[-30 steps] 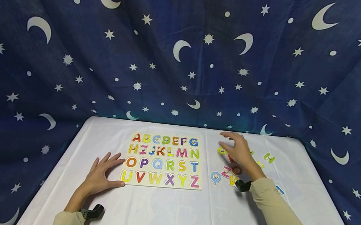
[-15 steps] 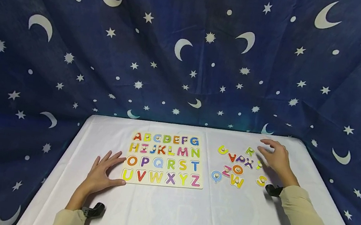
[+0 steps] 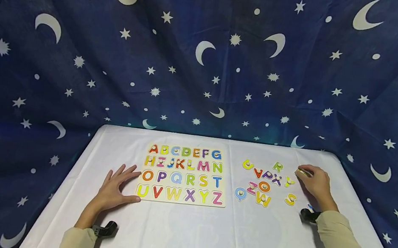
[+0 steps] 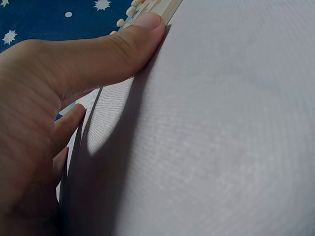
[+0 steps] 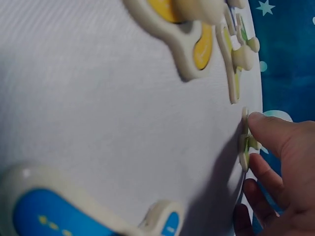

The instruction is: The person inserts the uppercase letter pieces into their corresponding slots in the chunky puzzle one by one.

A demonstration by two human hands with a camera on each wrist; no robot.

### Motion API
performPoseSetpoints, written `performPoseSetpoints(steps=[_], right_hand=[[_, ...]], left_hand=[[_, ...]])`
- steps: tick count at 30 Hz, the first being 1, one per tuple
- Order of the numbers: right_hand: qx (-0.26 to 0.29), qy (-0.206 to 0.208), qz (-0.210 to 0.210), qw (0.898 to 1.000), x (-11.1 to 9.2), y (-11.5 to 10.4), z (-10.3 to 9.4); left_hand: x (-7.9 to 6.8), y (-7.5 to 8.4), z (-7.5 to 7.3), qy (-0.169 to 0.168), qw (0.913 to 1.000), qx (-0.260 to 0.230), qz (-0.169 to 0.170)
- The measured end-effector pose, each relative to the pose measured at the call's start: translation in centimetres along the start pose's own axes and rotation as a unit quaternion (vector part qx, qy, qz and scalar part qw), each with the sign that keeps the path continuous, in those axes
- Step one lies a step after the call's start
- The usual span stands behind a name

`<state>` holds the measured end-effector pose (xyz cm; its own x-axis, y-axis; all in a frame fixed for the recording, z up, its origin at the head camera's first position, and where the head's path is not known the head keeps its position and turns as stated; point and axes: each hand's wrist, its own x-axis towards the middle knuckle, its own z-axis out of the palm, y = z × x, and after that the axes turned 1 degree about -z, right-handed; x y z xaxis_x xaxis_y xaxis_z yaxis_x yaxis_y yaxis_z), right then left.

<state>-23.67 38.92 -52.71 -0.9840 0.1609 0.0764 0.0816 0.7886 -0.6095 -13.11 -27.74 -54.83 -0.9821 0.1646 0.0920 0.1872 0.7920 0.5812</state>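
Note:
My left hand (image 3: 111,191) is spread at the left side of a wooden alphabet puzzle board (image 3: 180,203), its thumb and fingertips touching the edge. The left wrist view shows that thumb (image 4: 123,46) against the board's side. Knobs stand on the letters from A to M in the upper two rows. At the table's right, my right hand (image 3: 316,185) pinches a green letter piece (image 5: 244,147) with a small knob. Thumb and fingertips meet around it, low over the cloth. Nearest to this hand lies the yellow Y piece (image 3: 289,181).
Several knobbed letter pieces lie loose right of the board, among them the blue Q (image 3: 240,193), yellow W (image 3: 263,199), orange O (image 3: 264,186) and yellow S (image 3: 290,199). A blue piece (image 5: 59,214) lies under the right wrist. A starry curtain (image 3: 209,57) hangs behind the white-clothed table (image 3: 196,243).
My right hand has moved right from above the loose pieces, then down onto the green letter piece, which it now pinches. The left hand has stayed at the board's edge.

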Motion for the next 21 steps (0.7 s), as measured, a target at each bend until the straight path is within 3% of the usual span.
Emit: performPoseSetpoints(steps=[21], right_hand=[[0.019,0.014,0.047,0.999,-0.2,1.2,-0.2]], left_hand=[[-0.1,0.1,0.0,0.001,1.0,0.003,0.005]])
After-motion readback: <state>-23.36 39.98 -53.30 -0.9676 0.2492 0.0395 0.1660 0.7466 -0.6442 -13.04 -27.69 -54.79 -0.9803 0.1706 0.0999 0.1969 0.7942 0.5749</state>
